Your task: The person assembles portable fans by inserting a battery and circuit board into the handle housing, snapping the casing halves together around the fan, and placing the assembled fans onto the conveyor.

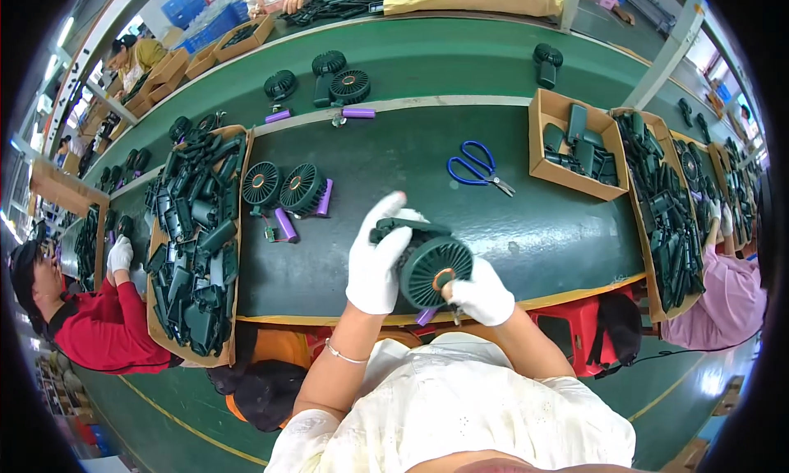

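Above the near table edge, I hold a dark green handheld fan (437, 272) with a round ribbed head and a copper-coloured hub. My white-gloved left hand (371, 263) grips its dark handle-like part (415, 228), thumb across it and index finger pointing up. At the head's lower right, my gloved right hand (486, 294) has its fingers closed against the rim near the hub. A purple cylindrical cell (425, 316) shows beneath the fan. Farther off lie blue-handled scissors (477, 169). Two more fan heads (301, 187) rest at left beside purple cells (285, 226).
Long cardboard boxes of dark green plastic parts flank me, on the left (154, 309) and right (693, 296). A smaller parts box (579, 184) stands inside the right one. Beyond a pale rail, the green belt (460, 62) carries several fans. Co-workers sit on both sides.
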`<move>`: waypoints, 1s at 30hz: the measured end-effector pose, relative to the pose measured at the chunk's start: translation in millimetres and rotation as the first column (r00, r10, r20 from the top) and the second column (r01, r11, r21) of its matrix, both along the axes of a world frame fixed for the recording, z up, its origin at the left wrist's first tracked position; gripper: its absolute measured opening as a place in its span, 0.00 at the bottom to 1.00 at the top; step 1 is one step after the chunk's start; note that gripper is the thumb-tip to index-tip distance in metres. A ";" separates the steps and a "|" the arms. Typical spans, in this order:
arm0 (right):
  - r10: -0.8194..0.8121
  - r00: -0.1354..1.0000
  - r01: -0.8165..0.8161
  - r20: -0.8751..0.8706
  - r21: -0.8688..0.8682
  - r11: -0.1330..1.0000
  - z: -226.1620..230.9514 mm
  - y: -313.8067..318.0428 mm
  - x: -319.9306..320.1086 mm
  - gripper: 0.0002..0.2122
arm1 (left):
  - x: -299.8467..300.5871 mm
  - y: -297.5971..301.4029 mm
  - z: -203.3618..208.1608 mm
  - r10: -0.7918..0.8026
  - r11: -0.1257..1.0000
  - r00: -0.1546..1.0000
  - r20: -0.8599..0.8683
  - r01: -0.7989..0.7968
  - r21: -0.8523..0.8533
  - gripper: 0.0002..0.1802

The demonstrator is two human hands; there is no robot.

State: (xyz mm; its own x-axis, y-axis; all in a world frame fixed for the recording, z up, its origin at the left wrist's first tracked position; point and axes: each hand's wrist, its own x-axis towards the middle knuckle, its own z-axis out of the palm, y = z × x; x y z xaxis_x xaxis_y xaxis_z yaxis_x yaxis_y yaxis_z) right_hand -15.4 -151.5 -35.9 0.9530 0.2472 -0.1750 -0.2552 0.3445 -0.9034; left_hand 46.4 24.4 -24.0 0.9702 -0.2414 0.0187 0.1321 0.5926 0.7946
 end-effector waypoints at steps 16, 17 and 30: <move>-0.319 0.939 0.342 -0.131 0.224 0.913 21.6 -9.4 18.5 0.21 | -34.8 -26.0 41.6 -0.276 0.788 0.942 -0.189 0.334 0.517 0.14; -0.290 0.951 0.307 -0.107 0.220 0.926 19.1 -13.4 17.7 0.20 | -33.5 -24.0 41.9 -0.282 0.798 0.938 -0.201 0.346 0.494 0.13; 0.170 0.982 -0.163 0.087 -0.087 0.983 17.5 -10.1 13.5 0.22 | -27.6 -6.9 47.1 -0.055 0.812 0.998 0.008 0.040 0.583 0.12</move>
State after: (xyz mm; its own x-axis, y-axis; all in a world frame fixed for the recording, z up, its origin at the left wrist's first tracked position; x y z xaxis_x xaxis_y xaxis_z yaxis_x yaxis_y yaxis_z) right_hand -1.9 -161.6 -18.4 0.9127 0.3927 -0.1127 -0.2163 0.2305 -0.9487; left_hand 18.8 17.5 23.2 0.9583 -0.2606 -0.1175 0.1249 0.0118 0.9921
